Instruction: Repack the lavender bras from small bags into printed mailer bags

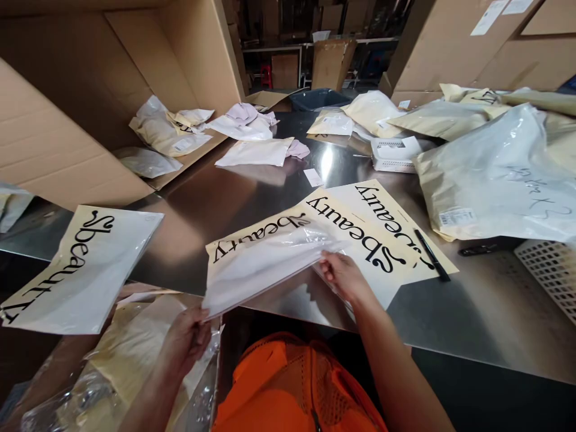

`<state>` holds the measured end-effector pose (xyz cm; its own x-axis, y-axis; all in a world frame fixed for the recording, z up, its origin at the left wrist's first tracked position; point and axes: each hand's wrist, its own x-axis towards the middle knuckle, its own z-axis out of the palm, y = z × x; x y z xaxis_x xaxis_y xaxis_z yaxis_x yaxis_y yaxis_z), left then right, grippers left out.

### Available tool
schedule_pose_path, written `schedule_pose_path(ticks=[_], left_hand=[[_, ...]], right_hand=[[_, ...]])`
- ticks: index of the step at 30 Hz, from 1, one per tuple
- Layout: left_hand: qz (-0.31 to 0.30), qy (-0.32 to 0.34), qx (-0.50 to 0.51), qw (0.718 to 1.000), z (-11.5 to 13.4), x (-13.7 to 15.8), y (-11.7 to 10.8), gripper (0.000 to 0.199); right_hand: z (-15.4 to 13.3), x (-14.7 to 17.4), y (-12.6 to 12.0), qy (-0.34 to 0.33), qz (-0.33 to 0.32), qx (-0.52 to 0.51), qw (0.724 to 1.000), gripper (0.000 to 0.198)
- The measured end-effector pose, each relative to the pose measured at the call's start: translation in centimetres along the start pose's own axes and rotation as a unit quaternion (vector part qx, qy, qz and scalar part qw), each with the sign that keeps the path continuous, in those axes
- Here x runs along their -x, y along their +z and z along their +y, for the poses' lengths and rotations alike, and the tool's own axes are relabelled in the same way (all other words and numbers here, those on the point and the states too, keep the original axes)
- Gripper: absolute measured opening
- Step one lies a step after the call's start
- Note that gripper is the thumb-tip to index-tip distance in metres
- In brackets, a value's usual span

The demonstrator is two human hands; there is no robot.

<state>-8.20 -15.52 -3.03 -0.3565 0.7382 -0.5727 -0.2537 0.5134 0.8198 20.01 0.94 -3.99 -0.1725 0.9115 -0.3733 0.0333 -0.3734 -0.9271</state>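
Between my hands is a flat plastic packaging bag (265, 267), cream and white, with "beauty" lettering along its far edge. My left hand (189, 336) is closed on its near left corner. The fingers of my right hand (339, 273) pinch its right end. Just beyond my right hand, more printed bags (360, 231) lie overlapping on the metal table, with a black pen (432, 255) across them. Another printed bag (85, 270) lies to the left, past the table's front edge.
An open cardboard box (189, 54) stands at the back left with packed bags inside. White bags and a pinkish cloth (243, 114) lie at the back. Large filled bags (490, 180), a small white basket (393, 156) and a white crate (549, 273) are on the right. A box of bags sits below left.
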Motion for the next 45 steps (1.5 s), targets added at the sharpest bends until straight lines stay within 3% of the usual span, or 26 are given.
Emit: schedule_pose_path(ticks=[3,5,7,8,9,11,14,15,17,19,20,21,23,25,27,30,32,34,37,40,43,45], left_hand=[[0.135,0.065,-0.158,0.976,-0.4,-1.0,-3.7,0.033],[0.217,0.1,-0.237,0.942,-0.6,-1.9,-4.5,0.027],[0.312,0.184,-0.309,0.879,-0.7,-2.4,-3.7,0.021],[0.341,0.254,-0.362,0.83,-0.6,-2.5,-2.8,0.024],[0.342,0.329,-0.423,0.772,-0.6,-2.5,-1.6,0.03],[0.242,0.435,-0.548,0.672,-0.4,-2.4,1.1,0.042],[0.031,0.42,-0.668,0.614,0.2,-2.3,4.5,0.028],[-0.009,0.404,-0.685,0.606,0.7,-2.4,5.1,0.024],[-0.052,0.395,-0.693,0.601,2.1,-2.8,5.8,0.023],[-0.077,0.402,-0.689,0.598,4.2,-3.0,5.9,0.023],[-0.091,0.407,-0.686,0.597,5.3,-3.1,6.0,0.024],[-0.105,0.411,-0.681,0.597,6.4,-3.0,6.2,0.026],[-0.128,0.421,-0.669,0.599,8.4,-2.7,6.7,0.031],[-0.14,0.428,-0.663,0.598,9.6,-2.3,7.4,0.036],[-0.145,0.421,-0.674,0.589,9.9,-1.9,7.8,0.031],[-0.148,0.393,-0.712,0.563,9.1,-1.7,8.0,0.018],[-0.144,0.393,-0.721,0.552,8.7,-1.6,7.9,0.015],[-0.136,0.406,-0.711,0.558,9.1,-1.6,7.8,0.026],[-0.111,0.433,-0.66,0.604,11.6,-1.7,7.4,0.051],[-0.041,0.483,-0.59,0.646,14.8,-1.8,7.0,0.056],[-0.007,0.512,-0.58,0.633,16.5,-1.4,7.5,0.052],[-0.043,0.514,-0.6,0.612,16.4,-0.9,8.6,0.047]], right_hand=[[-0.3,-0.6,-2.3,0.0,0.034,-0.012,0.999,0.04],[0.0,-0.1,-2.2,0.007,0.025,-0.012,1.0,0.042],[0.3,0.7,-1.3,0.014,0.014,-0.009,1.0,0.044],[0.4,1.1,-0.8,0.017,0.012,-0.007,1.0,0.045],[0.5,1.4,-0.4,0.018,0.012,-0.003,1.0,0.046],[0.5,1.8,-0.1,0.02,0.017,0.003,1.0,0.049],[0.6,2.2,-0.6,0.015,0.03,0.01,0.999,0.054],[0.7,2.5,-0.9,0.0,0.047,0.026,0.999,0.054],[0.9,3.5,-1.1,-0.074,0.14,0.089,0.983,0.051],[1.2,4.9,-0.6,-0.197,0.256,0.176,0.93,0.041],[1.3,5.7,-0.1,-0.273,0.272,0.225,0.895,0.033],[1.4,6.3,0.6,-0.351,0.243,0.277,0.861,0.024],[1.4,7.1,2.3,-0.48,0.097,0.381,0.784,0.013],[1.4,7.2,3.6,-0.543,-0.004,0.46,0.702,0.02],[1.6,6.6,4.3,-0.572,0.018,0.504,0.647,0.029],[2.1,5.4,4.2,-0.592,0.107,0.528,0.599,0.029],[2.1,4.8,3.8,-0.586,0.132,0.541,0.589,0.026],[1.9,4.6,3.5,-0.583,0.122,0.553,0.583,0.026],[1.4,5.7,2.8,-0.577,0.062,0.581,0.571,0.026],[0.9,8.2,2.7,-0.529,-0.067,0.633,0.561,0.023],[0.4,9.8,4.4,-0.477,-0.152,0.64,0.582,0.018],[-0.1,8.9,6.6,-0.448,-0.139,0.632,0.616,0.018]])
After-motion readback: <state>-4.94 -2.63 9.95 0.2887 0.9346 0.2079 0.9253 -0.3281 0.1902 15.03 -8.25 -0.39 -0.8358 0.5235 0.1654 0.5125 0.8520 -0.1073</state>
